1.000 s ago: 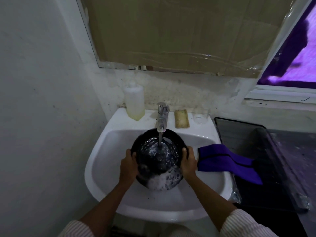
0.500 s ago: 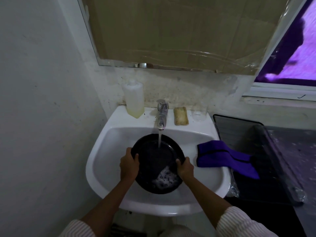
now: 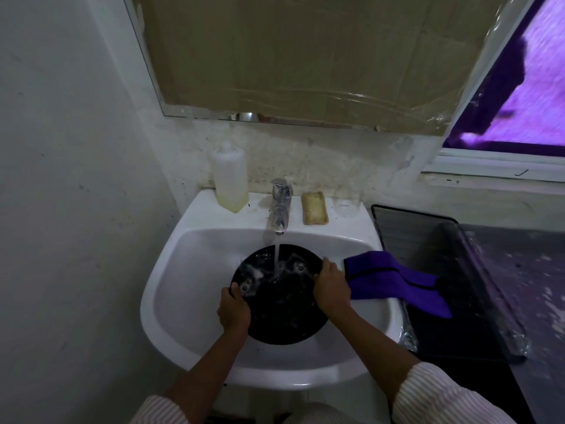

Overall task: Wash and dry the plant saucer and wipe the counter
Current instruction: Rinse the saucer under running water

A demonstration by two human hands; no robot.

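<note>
Black and wet, the plant saucer (image 3: 282, 296) sits tilted in the sink (image 3: 171, 289) under the running tap (image 3: 279, 209); our left hand (image 3: 234, 310) and right hand (image 3: 331, 286) each clamp its rim. Slick fingers could let it slip — or the stream may splash off it toward the purple cloth (image 3: 394, 278) draped on the sink's edge, soaking what we probably need for drying.

Two hands, a left hand (image 3: 234, 310) and a right hand (image 3: 331, 284), are gripping one black plant saucer (image 3: 282, 304) in one white sink (image 3: 183, 289). One tap (image 3: 280, 206), one plastic bottle (image 3: 230, 178) and one soap bar (image 3: 314, 207) are sitting on the ledge. One purple cloth (image 3: 394, 281) is lying alongside.
</note>
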